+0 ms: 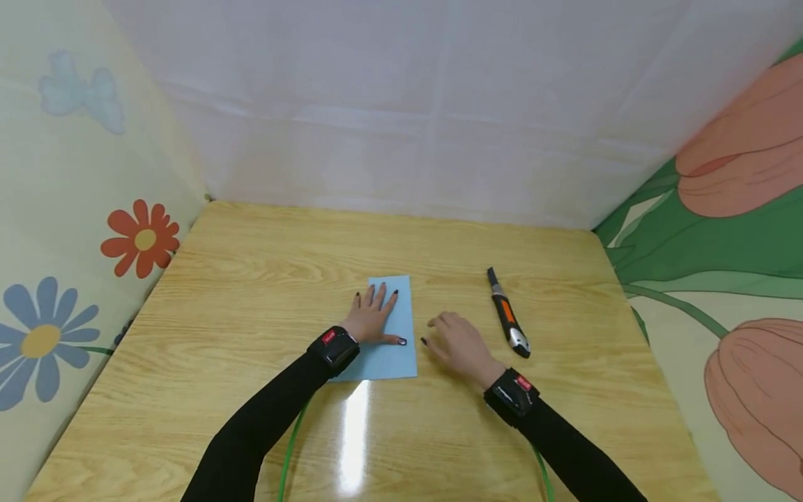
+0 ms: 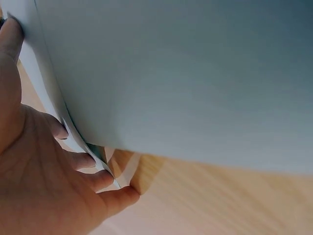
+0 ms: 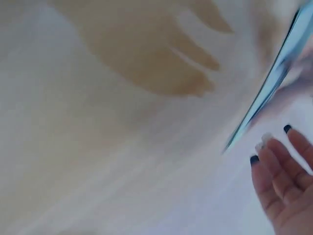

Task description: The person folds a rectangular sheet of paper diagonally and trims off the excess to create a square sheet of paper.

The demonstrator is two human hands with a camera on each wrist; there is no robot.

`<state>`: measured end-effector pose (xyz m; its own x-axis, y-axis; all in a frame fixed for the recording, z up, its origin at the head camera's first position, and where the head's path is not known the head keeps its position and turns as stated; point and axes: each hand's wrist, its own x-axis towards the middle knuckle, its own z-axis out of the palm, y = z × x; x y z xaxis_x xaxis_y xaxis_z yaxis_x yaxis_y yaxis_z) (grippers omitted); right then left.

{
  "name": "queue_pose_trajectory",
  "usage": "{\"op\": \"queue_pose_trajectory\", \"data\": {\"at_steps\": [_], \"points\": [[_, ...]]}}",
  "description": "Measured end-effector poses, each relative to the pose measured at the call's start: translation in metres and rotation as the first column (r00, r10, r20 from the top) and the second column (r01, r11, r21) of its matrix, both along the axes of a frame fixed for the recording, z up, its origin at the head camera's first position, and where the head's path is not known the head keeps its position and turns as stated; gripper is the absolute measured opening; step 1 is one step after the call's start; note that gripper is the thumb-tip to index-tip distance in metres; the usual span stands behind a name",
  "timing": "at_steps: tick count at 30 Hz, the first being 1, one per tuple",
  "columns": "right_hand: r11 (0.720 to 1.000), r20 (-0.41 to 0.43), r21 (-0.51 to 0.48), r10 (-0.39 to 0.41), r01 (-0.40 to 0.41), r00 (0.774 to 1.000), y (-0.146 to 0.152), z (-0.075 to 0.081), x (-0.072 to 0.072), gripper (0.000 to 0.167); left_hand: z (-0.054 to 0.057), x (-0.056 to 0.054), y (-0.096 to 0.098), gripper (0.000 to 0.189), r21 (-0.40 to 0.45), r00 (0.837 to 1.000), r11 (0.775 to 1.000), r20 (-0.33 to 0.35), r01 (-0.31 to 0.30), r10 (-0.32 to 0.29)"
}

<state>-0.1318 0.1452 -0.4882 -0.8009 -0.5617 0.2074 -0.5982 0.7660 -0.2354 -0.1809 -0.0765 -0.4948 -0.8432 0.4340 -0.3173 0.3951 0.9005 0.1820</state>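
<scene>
A light blue folded sheet of paper (image 1: 389, 364) lies on the wooden table in the head view. My left hand (image 1: 369, 325) rests on it with fingers spread and the thumb out toward its right edge. Seen from the left wrist, the paper (image 2: 186, 88) has layers parted along one side, near the fingertips. Just right of the sheet, my right hand (image 1: 461, 345) hovers with loosely bent fingers and holds nothing. In the right wrist view the paper's thin edge (image 3: 279, 68) shows beyond the fingers. A black, orange and silver utility knife (image 1: 507, 312) lies right of that hand.
The wooden table (image 1: 282, 265) meets a white cloth backdrop (image 1: 376, 104) at the back. Flower-printed walls stand at left and right. A green cable (image 1: 290, 446) runs from the left wrist band, another (image 1: 543, 474) from the right.
</scene>
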Motion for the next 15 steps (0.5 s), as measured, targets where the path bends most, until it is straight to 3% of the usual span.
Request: {"op": "queue_pose_trajectory", "data": {"at_steps": [3, 5, 10, 15], "points": [[0.988, 0.057, 0.031, 0.152, -0.154, 0.987, -0.023, -0.002, 0.01, 0.04, -0.001, 0.0, -0.001, 0.097, -0.022, 1.0, 1.0, -0.013, 0.006, -0.007], [0.978, 0.098, 0.06, 0.192, -0.199, 0.976, -0.031, -0.004, 0.016, 0.051, -0.001, -0.001, -0.002, 0.096, -0.033, 1.0, 0.999, -0.018, 0.007, -0.007], [0.952, 0.19, 0.196, 0.198, -0.234, 0.962, -0.037, -0.012, 0.024, 0.075, -0.002, -0.001, -0.003, 0.092, -0.02, 1.0, 1.0, -0.008, 0.007, -0.007], [0.942, 0.222, 0.234, 0.191, -0.242, 0.956, -0.037, -0.016, 0.025, 0.073, -0.005, -0.001, -0.005, 0.085, 0.027, 1.0, 1.0, -0.013, 0.016, -0.016]]}}
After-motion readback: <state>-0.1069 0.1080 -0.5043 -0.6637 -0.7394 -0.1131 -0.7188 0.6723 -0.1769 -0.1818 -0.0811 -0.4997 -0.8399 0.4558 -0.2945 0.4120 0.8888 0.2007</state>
